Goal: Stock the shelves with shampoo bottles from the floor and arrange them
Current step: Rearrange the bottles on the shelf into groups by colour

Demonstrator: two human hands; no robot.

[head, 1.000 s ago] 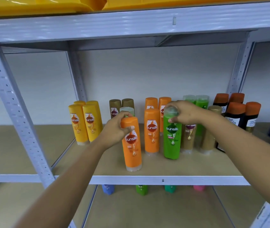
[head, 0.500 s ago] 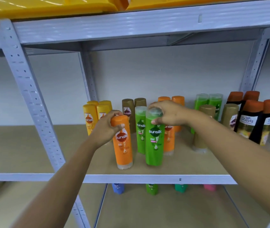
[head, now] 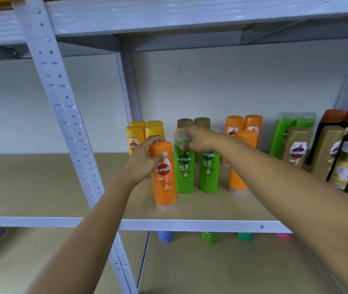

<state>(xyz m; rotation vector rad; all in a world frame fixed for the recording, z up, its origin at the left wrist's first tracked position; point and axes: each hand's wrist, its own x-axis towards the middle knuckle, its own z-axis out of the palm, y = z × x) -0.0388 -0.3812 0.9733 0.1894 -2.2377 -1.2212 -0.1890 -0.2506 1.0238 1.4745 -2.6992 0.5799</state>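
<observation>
Two hands grip bottle tops at centre frame: the left hand (head: 145, 160) clasps the upright orange plastic shampoo bottle (head: 164, 177), while the right hand (head: 196, 137) has carried the upright green plastic shampoo bottle (head: 184, 168) leftward, now beside it. Bare tan shelf board (head: 41, 183) spreads lower left, near the white front edge (head: 190, 225).
</observation>
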